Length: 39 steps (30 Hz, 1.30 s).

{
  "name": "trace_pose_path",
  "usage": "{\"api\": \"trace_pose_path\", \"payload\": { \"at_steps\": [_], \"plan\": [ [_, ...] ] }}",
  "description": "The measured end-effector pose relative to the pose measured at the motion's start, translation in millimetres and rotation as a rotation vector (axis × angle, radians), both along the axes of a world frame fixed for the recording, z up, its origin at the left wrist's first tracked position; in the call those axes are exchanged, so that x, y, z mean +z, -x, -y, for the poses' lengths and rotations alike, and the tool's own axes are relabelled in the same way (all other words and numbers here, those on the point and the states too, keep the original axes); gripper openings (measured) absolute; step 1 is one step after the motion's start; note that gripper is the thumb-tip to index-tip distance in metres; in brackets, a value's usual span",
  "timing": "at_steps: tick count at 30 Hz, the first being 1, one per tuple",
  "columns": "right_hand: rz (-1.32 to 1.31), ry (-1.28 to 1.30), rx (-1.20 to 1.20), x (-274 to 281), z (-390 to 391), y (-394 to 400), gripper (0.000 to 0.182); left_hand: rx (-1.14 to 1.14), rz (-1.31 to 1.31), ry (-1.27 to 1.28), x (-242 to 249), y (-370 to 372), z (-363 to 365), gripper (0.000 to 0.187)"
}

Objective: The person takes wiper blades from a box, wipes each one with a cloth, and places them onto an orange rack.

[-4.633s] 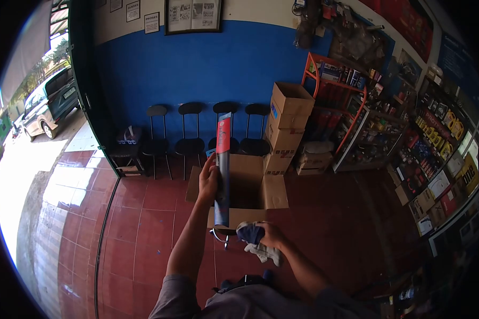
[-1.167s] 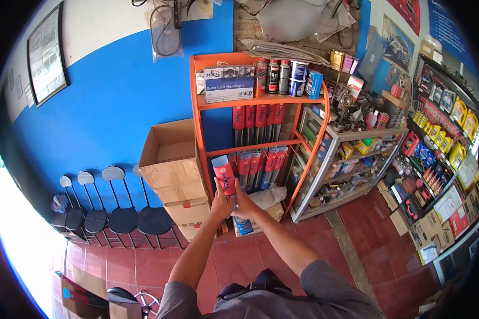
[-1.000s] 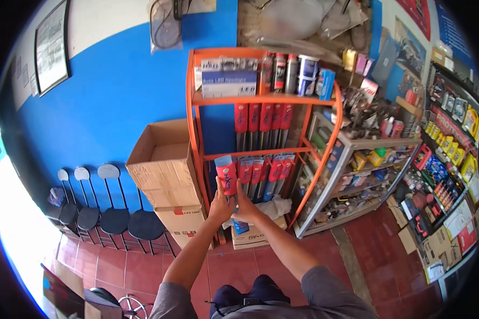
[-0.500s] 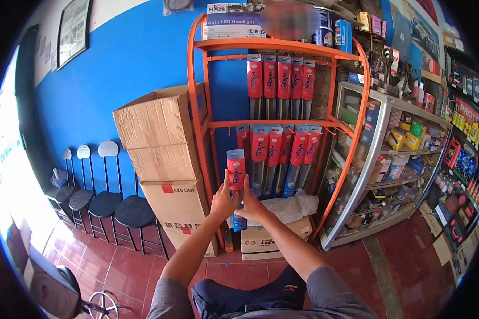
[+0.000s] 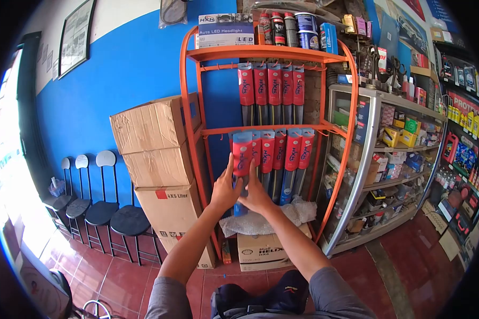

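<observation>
Both hands hold a red wiper blade pack with a blue top, upright in front of the rack's lower bar. My left hand grips its left side and my right hand its right side, fingers closed around it. The pack's blue lower end shows below the hands. Behind it, similar packs hang in a row from the lower bar of the orange rack, partly covered by the held one. Another row of wiper blade packs hangs above. Whether the held pack touches a hook is hidden.
Stacked cardboard boxes stand left of the rack. Below the hanging packs, bubble wrap lies on a Shell Helix box. A glass cabinet is at the right. Black chairs line the blue wall.
Both hands have raised the wiper blade pack and brought it to the lower row, where it now overlaps the hanging packs. The head view has tilted up slightly.
</observation>
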State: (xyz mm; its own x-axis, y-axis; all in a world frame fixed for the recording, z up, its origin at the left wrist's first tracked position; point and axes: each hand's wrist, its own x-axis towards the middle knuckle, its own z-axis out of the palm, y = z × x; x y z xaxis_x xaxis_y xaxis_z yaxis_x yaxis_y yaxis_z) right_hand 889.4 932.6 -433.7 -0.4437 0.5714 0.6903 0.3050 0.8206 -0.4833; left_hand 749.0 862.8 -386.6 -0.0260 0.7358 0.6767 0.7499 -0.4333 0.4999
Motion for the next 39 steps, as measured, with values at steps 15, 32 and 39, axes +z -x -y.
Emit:
{"api": "trace_pose_path", "payload": {
  "at_steps": [15,32,39],
  "plan": [
    [0.01,0.021,0.025,-7.1,-66.7,34.2,0.135,-0.037,0.034,0.099,-19.8,30.6,-70.4,0.103],
    [0.099,0.237,-0.035,-7.1,-116.2,53.5,0.14,-0.172,0.054,0.261,-26.2,86.5,-139.9,0.105],
    [0.123,0.274,-0.058,-17.3,-70.6,27.8,0.132,-0.042,0.027,0.43,-76.4,105.0,-100.8,0.105]
  ]
}}
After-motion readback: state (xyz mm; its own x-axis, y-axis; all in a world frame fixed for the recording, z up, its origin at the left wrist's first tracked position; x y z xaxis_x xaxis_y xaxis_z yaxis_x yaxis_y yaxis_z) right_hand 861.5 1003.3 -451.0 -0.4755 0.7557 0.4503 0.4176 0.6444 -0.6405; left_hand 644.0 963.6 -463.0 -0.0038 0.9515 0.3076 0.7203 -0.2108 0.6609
